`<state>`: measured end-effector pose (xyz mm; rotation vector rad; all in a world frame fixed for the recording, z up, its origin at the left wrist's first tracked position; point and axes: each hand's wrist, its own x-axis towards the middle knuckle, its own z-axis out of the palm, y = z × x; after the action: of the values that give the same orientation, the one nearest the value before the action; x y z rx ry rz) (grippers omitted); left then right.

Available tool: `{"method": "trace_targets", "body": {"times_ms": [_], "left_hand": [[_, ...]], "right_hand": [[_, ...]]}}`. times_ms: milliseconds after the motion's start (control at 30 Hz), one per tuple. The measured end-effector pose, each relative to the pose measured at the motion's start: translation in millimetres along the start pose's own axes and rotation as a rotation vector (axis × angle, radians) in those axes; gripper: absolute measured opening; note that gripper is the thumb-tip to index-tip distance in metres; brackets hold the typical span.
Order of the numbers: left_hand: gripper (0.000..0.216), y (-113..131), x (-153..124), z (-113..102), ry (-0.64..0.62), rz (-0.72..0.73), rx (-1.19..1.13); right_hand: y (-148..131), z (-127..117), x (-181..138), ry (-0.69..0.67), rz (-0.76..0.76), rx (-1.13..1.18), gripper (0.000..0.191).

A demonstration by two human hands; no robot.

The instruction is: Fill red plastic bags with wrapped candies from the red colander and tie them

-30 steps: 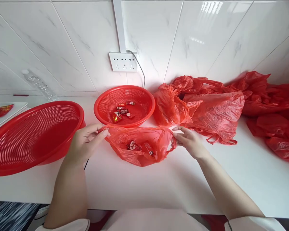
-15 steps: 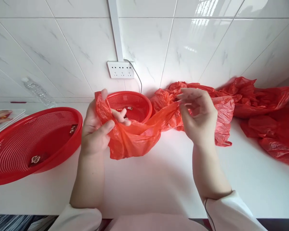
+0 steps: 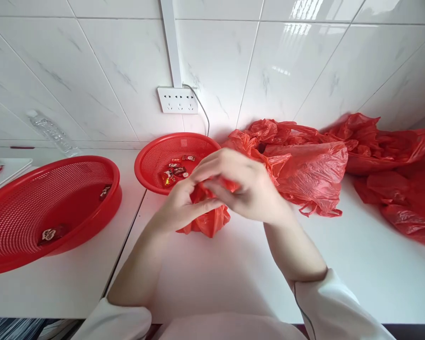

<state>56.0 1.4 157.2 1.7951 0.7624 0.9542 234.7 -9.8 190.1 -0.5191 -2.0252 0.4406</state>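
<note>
A thin red plastic bag [image 3: 210,223] is bunched up between my hands, above the white table in front of me. My left hand [image 3: 184,200] is closed around its left side, the thumb pointing right across the plastic. Over the top of the bag curls my right hand [image 3: 239,182], slightly blurred, its fingers bent onto the bag and meeting the left fingers. Part of the bag is hidden behind both hands. Right behind them is a small red plastic basket [image 3: 145,163] with several wrapped candies [image 3: 177,171] inside.
On the left stands a large red basket [image 3: 115,184] with a few wrapped candies [image 3: 49,234]. A clear plastic bottle [image 3: 53,132] lies near the wall by a white tray [image 3: 12,167]. Red plastic bags [image 3: 308,170] pile up at the right. A power socket [image 3: 179,100] is on the tiled wall.
My right hand has moved left to meet my left hand, and the stretched bag is now bunched between them. The small basket's candies have come into view. Another person's hand at far left has mostly withdrawn.
</note>
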Motion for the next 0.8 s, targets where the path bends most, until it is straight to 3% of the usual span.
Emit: {"method": "trace_targets", "body": {"times_ms": [33, 133, 233, 433, 533, 633, 700, 800], "left_hand": [[0.010, 0, 0, 3, -0.012, 0.018, 0.026], [0.038, 0, -2, 6, 0.002, -0.072, 0.018], [0.040, -1, -2, 1, 0.036, -0.164, -0.075], [0.041, -8, 2, -12, 0.136, -0.217, -0.116], [0.043, -9, 2, -14, 0.080, -0.211, -0.072], [0.046, -7, 1, -10, -0.063, -0.217, -0.101], [0.048, -6, 1, -6, -0.109, -0.229, -0.114], [0.048, -6, 2, -5, -0.014, -0.245, -0.098]], "right_hand": [[0, 6, 2, -0.041, -0.033, 0.000, 0.024], [7, 13, 2, -0.040, 0.052, 0.003, 0.024], [22, 12, -12, -0.004, 0.260, 0.067, 0.020], [42, 2, -44, 0.198, 0.416, 0.234, 0.010], [40, -2, -47, 0.233, 0.416, 0.243, 0.010], [37, -1, -44, 0.113, 0.376, 0.208, 0.022], [37, 1, -42, 0.009, 0.348, 0.182, 0.016], [36, -2, -44, -0.030, 0.292, 0.093, 0.007]]}}
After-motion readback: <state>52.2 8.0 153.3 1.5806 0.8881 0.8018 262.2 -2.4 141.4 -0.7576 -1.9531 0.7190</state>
